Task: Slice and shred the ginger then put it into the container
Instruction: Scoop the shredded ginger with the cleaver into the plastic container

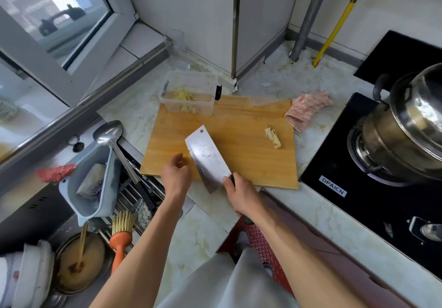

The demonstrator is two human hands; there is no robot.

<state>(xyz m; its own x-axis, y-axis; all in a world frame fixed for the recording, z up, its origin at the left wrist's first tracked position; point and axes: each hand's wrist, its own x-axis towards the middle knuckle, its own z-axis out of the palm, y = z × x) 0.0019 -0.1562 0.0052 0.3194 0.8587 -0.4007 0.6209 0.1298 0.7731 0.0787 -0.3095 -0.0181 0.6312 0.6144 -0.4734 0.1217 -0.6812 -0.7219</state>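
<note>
The right hand (241, 195) grips the cleaver (208, 158), its blade flat over the cutting board (239, 126). At its nine o'clock, the left hand's (175, 176) fingers curl; whether they hold ginger cannot be told. Shredded ginger (184, 95) lies in the container (190, 92) at the board's eleven o'clock; ginger scraps (273, 136) lie at three.

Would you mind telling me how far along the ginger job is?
Partly done: shredded ginger already lies in the clear container. In hand: the right hand grips the cleaver while the left hand is at the blade. Left: ginger pieces remain on the board.
</note>
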